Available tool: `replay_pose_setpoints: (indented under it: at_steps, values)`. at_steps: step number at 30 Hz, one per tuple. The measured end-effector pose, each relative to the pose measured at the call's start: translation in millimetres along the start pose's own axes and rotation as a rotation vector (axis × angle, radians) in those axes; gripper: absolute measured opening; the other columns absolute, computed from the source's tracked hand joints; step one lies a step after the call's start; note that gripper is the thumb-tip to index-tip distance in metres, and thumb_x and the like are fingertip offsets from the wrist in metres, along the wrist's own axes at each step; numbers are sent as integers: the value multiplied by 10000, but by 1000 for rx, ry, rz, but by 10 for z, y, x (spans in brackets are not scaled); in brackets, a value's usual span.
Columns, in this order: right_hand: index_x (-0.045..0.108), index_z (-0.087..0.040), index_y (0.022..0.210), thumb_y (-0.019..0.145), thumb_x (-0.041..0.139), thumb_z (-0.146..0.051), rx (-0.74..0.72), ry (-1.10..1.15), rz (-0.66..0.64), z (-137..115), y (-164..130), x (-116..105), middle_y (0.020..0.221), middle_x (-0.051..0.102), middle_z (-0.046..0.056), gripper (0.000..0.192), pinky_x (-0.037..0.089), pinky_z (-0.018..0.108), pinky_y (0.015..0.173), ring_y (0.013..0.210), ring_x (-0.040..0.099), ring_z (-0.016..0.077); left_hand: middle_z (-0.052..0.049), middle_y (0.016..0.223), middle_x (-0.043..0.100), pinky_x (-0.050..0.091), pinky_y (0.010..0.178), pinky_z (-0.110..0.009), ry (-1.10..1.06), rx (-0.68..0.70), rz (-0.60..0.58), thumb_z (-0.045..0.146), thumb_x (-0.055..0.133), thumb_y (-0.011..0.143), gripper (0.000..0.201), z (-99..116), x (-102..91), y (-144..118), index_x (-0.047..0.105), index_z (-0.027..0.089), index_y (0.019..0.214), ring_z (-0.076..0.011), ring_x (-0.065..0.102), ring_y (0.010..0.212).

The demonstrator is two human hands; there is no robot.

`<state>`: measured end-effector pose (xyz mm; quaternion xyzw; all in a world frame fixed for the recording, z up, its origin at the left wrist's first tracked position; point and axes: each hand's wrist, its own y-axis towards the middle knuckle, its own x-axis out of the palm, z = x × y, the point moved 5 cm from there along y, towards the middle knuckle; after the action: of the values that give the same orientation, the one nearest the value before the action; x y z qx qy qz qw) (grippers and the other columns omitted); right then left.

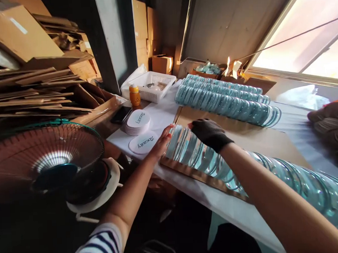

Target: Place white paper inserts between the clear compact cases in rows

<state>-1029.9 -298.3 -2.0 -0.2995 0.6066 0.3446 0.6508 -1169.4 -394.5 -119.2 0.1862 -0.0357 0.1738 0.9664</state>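
Observation:
A row of clear, bluish glass discs (198, 153) stands on edge along the near side of a cardboard sheet (237, 132). My bare left hand (164, 140) is at the row's left end, its fingers stretched out against the end disc. Over the top of the same row is my right hand (210, 133), in a dark fingerless-tipped glove, its fingers curled down. What those fingers grip, if anything, is hidden. Left of my left hand lies a round white card (143, 143) with printed lettering, beside a stack of similar cards (137, 120).
More rows of glass discs (227, 100) lie at the back of the white-covered table. A white basket (158, 85), yellow bottle (134, 95) and dark phone (120, 114) sit back left. A fan (54, 159) stands left, near stacked cardboard (28, 96). Brown bundled material (332, 127) is at right.

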Motion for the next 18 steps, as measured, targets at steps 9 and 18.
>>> replay_pose_setpoints:
  at_steps: [9,18]
  values:
    - [750,-135,1021,791,624,-286,-139,-114,-385,-438,1039,34,907,736,101,303,485,300,687,801,658,231,-27,1590,326,166,1261,-388,-86,86,-65,474,451,953,438,-56,3,34,442,271,1342,-189,215,1510]
    - [721,-204,1025,876,482,-333,-35,-151,-101,-487,646,-50,1034,723,125,310,442,296,694,947,672,277,-75,1513,417,210,1227,-368,94,83,-26,531,407,945,470,-36,-49,97,433,230,1306,-207,304,1468]
